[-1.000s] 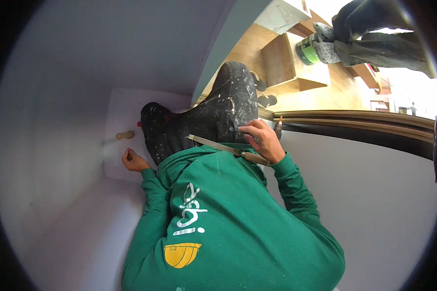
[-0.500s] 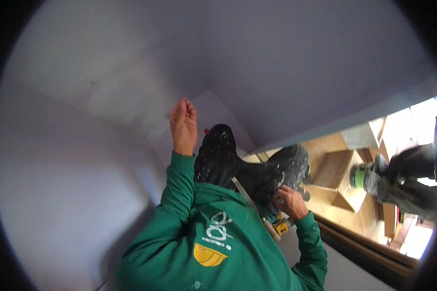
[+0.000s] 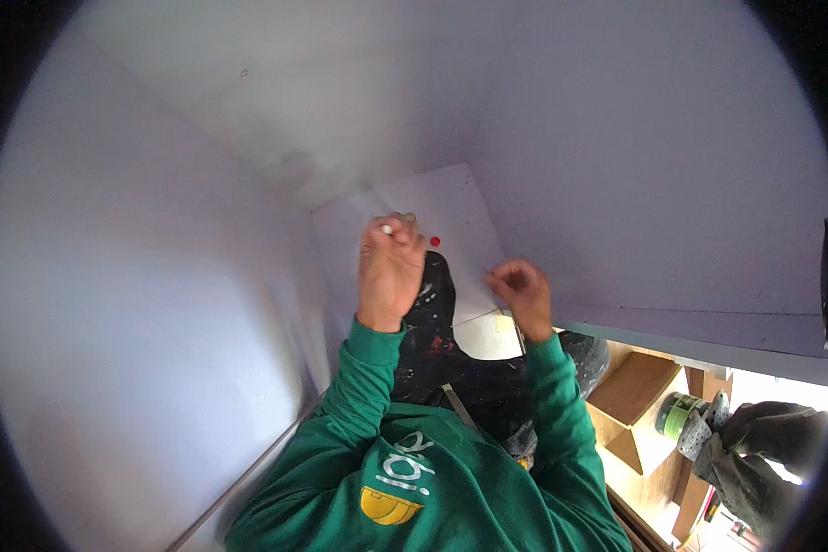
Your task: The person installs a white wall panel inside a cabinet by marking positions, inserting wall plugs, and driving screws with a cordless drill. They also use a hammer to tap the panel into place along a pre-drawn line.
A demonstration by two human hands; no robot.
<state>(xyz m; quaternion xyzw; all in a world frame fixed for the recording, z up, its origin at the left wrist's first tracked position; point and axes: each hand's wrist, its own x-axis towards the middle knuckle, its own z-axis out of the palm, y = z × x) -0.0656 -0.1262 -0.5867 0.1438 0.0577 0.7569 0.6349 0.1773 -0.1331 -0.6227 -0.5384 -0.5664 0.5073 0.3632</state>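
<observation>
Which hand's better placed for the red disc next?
Left, probably: the left hand is nearer the red disc, though it seems to hold a small white piece; the right hand is farther.

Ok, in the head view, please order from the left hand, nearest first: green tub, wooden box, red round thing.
From the left hand:
1. Red round thing, just right.
2. Wooden box, farther right and lower.
3. Green tub, at the box's right.
</observation>
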